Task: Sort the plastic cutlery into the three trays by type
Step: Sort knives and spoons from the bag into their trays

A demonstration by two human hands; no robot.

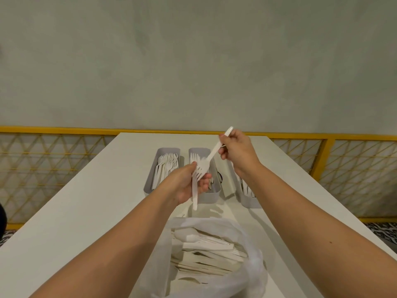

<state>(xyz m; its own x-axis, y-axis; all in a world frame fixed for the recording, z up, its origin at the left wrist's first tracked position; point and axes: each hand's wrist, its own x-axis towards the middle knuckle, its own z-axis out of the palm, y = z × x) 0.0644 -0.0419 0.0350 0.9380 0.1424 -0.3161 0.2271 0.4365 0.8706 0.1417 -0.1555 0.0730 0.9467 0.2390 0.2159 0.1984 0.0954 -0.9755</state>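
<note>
Right hand [236, 150] closed on the handle of a white fork [211, 154], tines pointing down toward 7 o'clock. Left hand [188, 186] closed around a second white piece [194, 194], handle hanging toward 6; the two heads overlap at the left fingers [205, 181], so I can't tell if that one is a fork or a spoon. Looks like separating two stuck pieces, above the middle tray.

Outward: three grey trays at 12 o'clock on the white table [86, 201]. Left tray [150, 183] holds a good stack of forks. Middle tray [208, 198] has some pieces, mostly behind the hands, type unclear. Right tray [250, 204] is largely behind the right forearm; a few handles show.

Plastic bag [247, 265] at 6 o'clock is well stocked with mixed cutlery, bottom edge cut off. My estimate: partway, plenty left.
</note>
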